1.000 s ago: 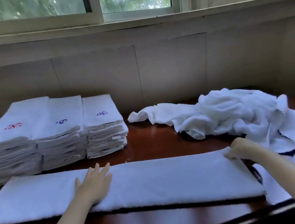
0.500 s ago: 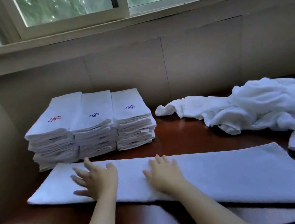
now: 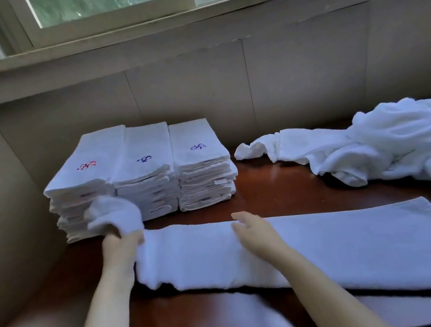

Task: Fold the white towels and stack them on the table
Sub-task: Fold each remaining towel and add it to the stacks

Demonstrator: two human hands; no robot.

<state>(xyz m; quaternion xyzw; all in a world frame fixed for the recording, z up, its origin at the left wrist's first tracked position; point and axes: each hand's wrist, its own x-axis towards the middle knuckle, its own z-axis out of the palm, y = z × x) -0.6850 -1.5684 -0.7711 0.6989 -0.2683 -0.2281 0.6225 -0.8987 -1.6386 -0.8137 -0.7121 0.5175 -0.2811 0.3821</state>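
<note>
A long white towel [image 3: 324,248], folded into a strip, lies across the dark wooden table [image 3: 271,191]. My left hand [image 3: 121,247] grips the strip's left end, which is lifted and curls up in a bunch above the hand. My right hand [image 3: 252,231] rests on the middle of the strip with relaxed fingers. Behind my hands stand three stacks of folded white towels [image 3: 139,176], side by side, with a red mark on the left one and blue marks on the other two.
A heap of unfolded white towels [image 3: 395,143] lies at the back right of the table. A wall with windows runs behind, and a beige panel closes the left side. The table's front edge is near my forearms.
My left hand has taken hold of the towel's left end and lifted it up and to the right. My right hand stays on the middle of the strip. The camera has turned slightly left.
</note>
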